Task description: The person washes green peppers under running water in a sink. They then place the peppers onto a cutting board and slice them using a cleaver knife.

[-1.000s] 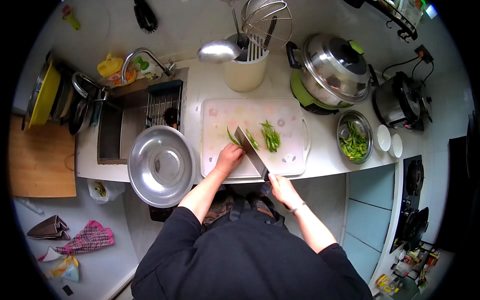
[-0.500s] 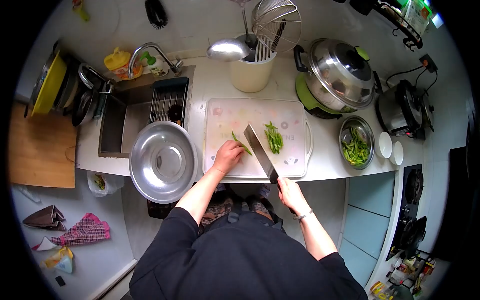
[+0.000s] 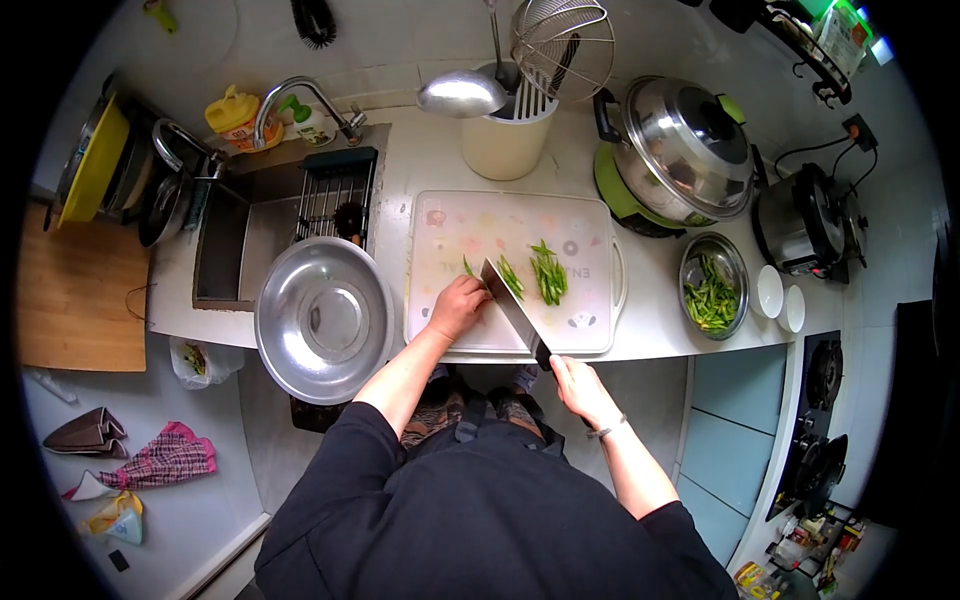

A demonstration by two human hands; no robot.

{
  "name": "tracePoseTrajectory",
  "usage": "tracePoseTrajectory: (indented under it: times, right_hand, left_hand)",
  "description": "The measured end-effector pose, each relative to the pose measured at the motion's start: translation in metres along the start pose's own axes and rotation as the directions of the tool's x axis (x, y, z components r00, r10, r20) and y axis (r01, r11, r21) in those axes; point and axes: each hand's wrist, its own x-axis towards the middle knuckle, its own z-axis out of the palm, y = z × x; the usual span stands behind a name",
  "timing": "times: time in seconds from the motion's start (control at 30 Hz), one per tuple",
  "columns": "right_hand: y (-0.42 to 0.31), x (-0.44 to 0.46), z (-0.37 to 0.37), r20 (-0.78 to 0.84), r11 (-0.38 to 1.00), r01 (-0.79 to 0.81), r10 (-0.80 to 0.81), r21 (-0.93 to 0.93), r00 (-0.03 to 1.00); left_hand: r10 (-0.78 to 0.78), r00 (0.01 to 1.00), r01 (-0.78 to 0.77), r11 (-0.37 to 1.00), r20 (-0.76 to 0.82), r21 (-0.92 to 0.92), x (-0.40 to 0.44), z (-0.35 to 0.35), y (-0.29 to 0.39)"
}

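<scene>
My right hand grips the handle of a cleaver, whose blade slants up and left across the white cutting board. Against the blade's left side, my left hand is closed with fingertips down on a green pepper, of which only a tip shows past the fingers. Just right of the blade lie a few freshly cut green strips. Farther right on the board rests a larger bunch of green strips.
A large steel basin overhangs the counter edge at left, beside the sink. To the right are a bowl of cut greens, two white bowls and a lidded steel pot. A utensil holder stands behind the board.
The cleaver has shifted slightly left, up to my left fingers. A small group of cut strips now lies to the right of the blade.
</scene>
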Motion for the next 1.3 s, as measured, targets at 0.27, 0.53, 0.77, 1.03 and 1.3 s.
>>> tracePoseTrajectory:
  times: [0.27, 0.53, 0.77, 1.03, 1.3]
  right_hand:
    - [0.009, 0.048, 0.031, -0.036, 0.903, -0.024, 0.044, 0.429, 0.998]
    - [0.010, 0.011, 0.009, -0.002, 0.969, -0.061, 0.063, 0.238, 0.998]
    - [0.004, 0.001, 0.001, -0.076, 0.997, 0.063, -0.060, 0.046, 0.995]
    - [-0.002, 0.006, -0.006, -0.045, 0.992, 0.110, -0.113, -0.062, 0.993]
    - [-0.006, 0.018, -0.008, 0.006, 0.988, 0.090, -0.090, -0.127, 0.996]
  left_hand:
    - [-0.048, 0.999, 0.048, 0.999, -0.011, -0.024, -0.001, -0.003, 0.006]
    - [-0.092, 0.994, 0.091, 0.996, -0.056, -0.027, -0.011, -0.015, 0.004]
    - [-0.084, 0.996, 0.084, 0.996, 0.004, -0.040, -0.004, -0.016, 0.004]
    - [-0.017, 1.000, 0.017, 1.000, 0.022, -0.002, -0.006, -0.011, -0.004]
    - [-0.015, 1.000, 0.015, 1.000, 0.004, 0.019, -0.011, -0.005, -0.007]
